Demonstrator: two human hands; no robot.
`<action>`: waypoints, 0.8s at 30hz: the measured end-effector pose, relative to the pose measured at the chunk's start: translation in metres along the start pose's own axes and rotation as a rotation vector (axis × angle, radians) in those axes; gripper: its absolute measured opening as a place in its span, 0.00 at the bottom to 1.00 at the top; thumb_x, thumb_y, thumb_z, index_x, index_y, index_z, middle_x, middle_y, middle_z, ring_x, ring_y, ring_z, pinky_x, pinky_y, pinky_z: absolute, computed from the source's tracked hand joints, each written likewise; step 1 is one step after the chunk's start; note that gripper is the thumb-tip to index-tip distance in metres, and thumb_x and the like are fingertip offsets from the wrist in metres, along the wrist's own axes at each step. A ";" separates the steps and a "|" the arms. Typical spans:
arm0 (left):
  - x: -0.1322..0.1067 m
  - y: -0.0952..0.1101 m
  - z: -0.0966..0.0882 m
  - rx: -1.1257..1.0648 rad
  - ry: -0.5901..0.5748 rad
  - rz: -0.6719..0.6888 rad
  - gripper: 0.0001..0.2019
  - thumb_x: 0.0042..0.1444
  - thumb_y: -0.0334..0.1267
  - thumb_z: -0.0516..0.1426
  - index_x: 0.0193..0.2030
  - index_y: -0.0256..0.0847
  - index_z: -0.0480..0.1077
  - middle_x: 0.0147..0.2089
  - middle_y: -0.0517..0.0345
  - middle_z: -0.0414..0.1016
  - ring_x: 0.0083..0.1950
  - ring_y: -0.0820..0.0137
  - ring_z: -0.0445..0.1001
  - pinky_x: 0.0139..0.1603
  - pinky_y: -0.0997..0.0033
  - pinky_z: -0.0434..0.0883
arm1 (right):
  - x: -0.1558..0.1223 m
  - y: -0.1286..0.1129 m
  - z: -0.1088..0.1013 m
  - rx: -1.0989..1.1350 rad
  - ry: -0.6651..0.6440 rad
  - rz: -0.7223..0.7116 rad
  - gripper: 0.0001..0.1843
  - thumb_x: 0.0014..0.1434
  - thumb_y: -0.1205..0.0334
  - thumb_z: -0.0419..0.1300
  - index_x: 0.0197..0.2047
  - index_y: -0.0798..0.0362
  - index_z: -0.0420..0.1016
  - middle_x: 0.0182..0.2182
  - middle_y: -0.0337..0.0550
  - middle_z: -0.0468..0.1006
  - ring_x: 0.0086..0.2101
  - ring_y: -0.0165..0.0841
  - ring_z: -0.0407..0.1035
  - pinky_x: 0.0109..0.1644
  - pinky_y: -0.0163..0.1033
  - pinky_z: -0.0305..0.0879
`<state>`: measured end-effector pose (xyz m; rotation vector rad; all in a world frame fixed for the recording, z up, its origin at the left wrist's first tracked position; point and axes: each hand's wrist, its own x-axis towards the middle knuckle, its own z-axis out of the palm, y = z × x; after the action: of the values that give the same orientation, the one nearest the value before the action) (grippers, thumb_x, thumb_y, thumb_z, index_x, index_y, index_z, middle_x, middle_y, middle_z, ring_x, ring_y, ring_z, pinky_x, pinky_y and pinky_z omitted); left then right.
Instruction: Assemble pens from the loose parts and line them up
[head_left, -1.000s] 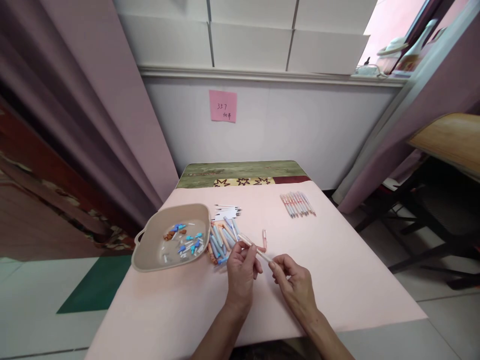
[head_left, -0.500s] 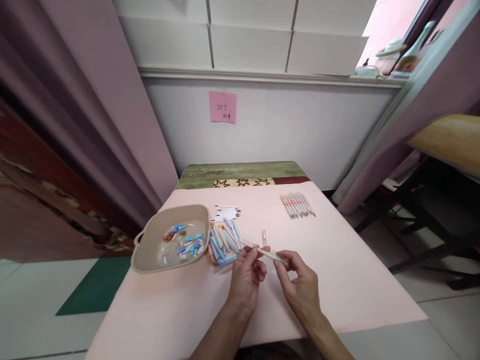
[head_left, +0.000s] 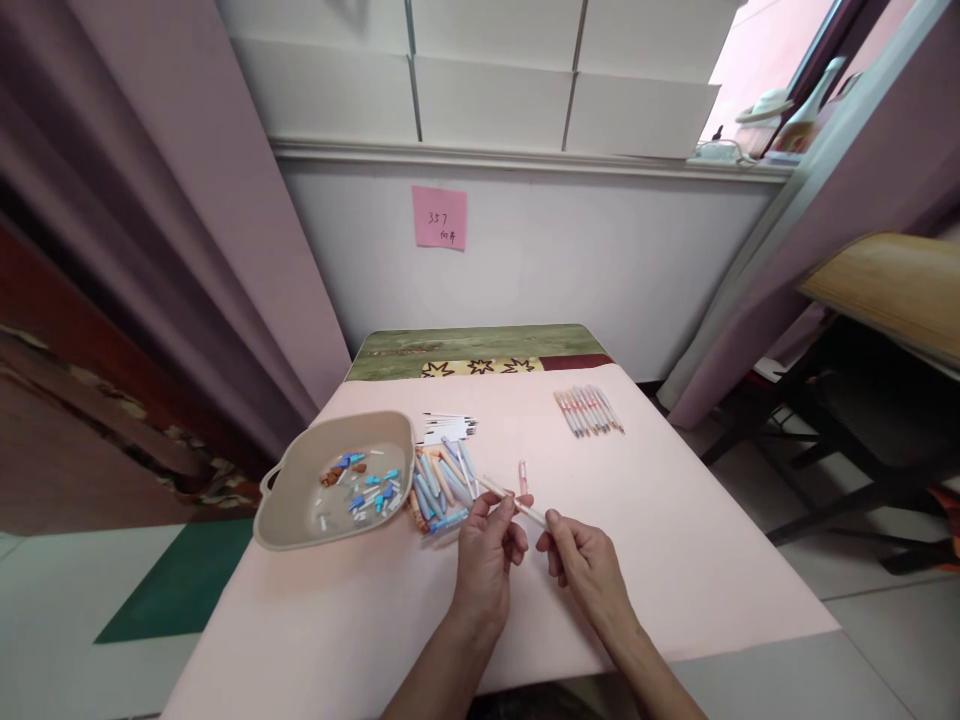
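Note:
Between both hands, slanting across the front of the table, is a slim pale pen (head_left: 491,486). My left hand (head_left: 486,550) pinches it around the middle, with thumb and forefinger closed. Its lower right end is in the grip of my right hand (head_left: 583,562), whose thumb presses on top; the fingertips hide that tip. Just beyond the hands lies a pink pen cap (head_left: 523,477). To the left, close to my left hand, is a pile of pastel blue and orange pen barrels (head_left: 439,480). Behind that pile lie several thin refills (head_left: 450,428).
A beige basin (head_left: 292,515) on the left holds small blue, brown and white parts. At the back right, a row of assembled pens (head_left: 589,411) lies side by side. The pink-covered table (head_left: 660,560) stands against a wall with a pink note (head_left: 439,218).
My right hand has rolled its grip, with the thumb now over the pen's end and the fingers curled in. The left hand keeps its pinch. The whole view has shifted slightly.

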<state>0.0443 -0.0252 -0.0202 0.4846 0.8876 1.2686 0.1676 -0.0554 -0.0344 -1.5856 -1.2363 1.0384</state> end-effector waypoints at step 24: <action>0.006 -0.002 -0.003 0.035 0.088 -0.014 0.16 0.41 0.42 0.68 0.32 0.33 0.73 0.34 0.53 0.78 0.14 0.88 0.56 0.12 0.83 0.47 | 0.007 0.003 0.000 0.083 0.071 -0.139 0.19 0.54 0.47 0.63 0.40 0.54 0.75 0.26 0.39 0.72 0.27 0.31 0.64 0.32 0.34 0.62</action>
<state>0.0429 -0.0207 -0.0251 0.4517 0.9870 1.2717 0.1692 -0.0490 -0.0381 -1.4398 -1.2218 0.9256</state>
